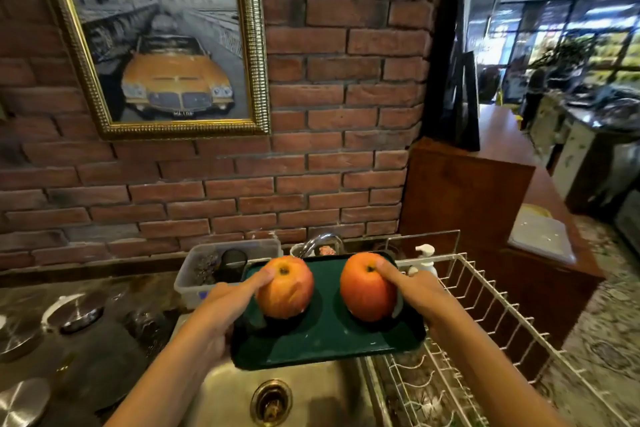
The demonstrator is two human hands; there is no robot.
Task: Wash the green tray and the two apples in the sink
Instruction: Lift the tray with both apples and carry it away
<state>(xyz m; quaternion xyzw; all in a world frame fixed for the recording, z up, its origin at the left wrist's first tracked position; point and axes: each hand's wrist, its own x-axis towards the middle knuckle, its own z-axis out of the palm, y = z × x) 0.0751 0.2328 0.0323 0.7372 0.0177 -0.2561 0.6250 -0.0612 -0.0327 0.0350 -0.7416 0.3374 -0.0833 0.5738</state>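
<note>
A dark green tray (325, 340) is held level above the steel sink (228, 392). Two red-orange apples stand on it: the left apple (289, 289) and the right apple (367, 288). My left hand (221, 305) grips the tray's left edge, with its index finger stretched over the left apple's top. My right hand (419, 291) holds the tray's right edge, its index finger resting on the right apple near the stem. Both apples sit upright with stems up.
The sink drain (272, 400) lies below the tray. A faucet (317, 243) rises behind it. A white wire dish rack (485, 322) stands on the right, with a soap pump bottle (426, 258). A clear plastic bin (207, 270) sits back left. Stove burners (79, 314) are left.
</note>
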